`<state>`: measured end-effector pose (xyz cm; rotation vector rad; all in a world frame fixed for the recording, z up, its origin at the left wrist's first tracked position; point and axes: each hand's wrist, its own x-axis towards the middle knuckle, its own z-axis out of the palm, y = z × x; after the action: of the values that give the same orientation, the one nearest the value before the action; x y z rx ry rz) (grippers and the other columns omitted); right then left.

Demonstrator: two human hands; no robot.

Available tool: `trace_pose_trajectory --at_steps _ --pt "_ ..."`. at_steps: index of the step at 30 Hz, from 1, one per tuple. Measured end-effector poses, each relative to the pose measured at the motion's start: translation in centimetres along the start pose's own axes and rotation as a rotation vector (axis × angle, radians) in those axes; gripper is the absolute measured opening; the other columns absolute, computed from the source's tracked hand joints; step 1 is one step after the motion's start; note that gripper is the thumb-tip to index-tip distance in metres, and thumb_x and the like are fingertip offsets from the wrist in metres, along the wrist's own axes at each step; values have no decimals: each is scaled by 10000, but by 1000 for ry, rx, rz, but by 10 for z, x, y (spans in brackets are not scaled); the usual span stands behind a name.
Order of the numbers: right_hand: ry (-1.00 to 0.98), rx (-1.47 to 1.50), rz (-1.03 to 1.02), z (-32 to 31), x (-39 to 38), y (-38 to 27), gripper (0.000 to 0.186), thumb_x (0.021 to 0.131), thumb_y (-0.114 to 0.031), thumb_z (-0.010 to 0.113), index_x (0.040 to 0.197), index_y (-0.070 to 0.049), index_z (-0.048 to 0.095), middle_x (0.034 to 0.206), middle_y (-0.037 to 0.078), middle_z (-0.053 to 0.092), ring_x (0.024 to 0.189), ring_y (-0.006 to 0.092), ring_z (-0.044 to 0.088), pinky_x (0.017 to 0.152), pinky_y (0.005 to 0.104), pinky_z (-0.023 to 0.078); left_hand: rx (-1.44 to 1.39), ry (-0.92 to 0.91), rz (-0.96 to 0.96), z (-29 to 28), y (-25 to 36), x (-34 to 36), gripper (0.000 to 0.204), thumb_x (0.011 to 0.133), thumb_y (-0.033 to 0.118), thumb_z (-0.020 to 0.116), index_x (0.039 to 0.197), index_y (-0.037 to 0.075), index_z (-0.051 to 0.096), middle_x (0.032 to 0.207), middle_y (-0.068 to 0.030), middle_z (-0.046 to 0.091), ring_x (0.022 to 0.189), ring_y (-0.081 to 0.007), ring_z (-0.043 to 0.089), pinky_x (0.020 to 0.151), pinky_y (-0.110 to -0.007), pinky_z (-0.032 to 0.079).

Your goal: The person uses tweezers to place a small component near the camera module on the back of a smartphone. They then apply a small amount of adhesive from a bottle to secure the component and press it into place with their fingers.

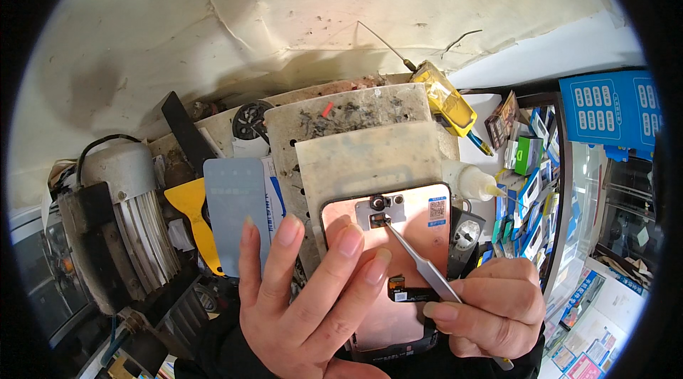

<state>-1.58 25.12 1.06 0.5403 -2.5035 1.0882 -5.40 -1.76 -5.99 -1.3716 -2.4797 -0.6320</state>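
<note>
A phone screen assembly (405, 251), its coppery pink back facing up, lies in front of me on a pale mat (356, 158). My right hand (498, 308) is closed on a pair of metal tweezers (427, 270). The tweezer tips reach a small dark opening (378, 220) below two round camera-like parts (388, 202) near the top. On the lower right of the panel, a black flex cable (413, 293) lies partly under the tweezers. My left hand (313, 301) has its fingers spread over the panel's left side, holding nothing; its thumb is partly cut off.
A grey plate (231, 201) and a yellow scraper (200, 219) lie at the left, beside a dusty motor-like machine (128, 201). A yellow tool (445, 98) lies at the back right, above a white squeeze bottle (475, 181). Many small boxes (530, 187) stand farther right.
</note>
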Motion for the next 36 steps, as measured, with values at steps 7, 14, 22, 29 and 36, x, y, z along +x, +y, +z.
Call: trace_pose_trajectory --at_steps 7,14,22,29,36 --pt "23 7 -22 3 0 1 233 689 -54 814 910 -127 800 899 39 642 706 176 584 608 263 474 -48 -17 -93 -13 16 27 989 923 878 233 1475 143 600 1593 -145 475 1537 -463 281 1230 -625 141" --pt "14 7 -24 2 1 1 246 685 -28 798 913 -123 801 897 35 640 710 177 592 602 256 473 -38 -72 -96 -20 15 33 983 929 871 225 1472 143 602 1587 -147 482 1534 -464 287 1231 -626 141" --pt "13 13 -37 3 2 1 278 664 -8 796 919 -118 802 892 30 631 703 175 585 588 257 475 12 46 19 -2 2 10 985 930 871 221 1469 145 609 1590 -146 479 1531 -463 293 1225 -631 154" --pt "9 46 -57 3 2 5 296 649 2 804 916 -127 802 898 29 619 705 174 582 580 262 476 -16 69 -7 2 3 4 996 923 879 222 1461 141 620 1598 -138 471 1536 -454 288 1224 -632 152" --pt "24 52 31 4 1 -2 265 657 -21 806 895 -135 787 898 31 624 705 177 579 576 271 472 9 75 17 3 3 1 1001 922 881 218 1454 139 627 1601 -132 469 1539 -452 285 1225 -631 146"
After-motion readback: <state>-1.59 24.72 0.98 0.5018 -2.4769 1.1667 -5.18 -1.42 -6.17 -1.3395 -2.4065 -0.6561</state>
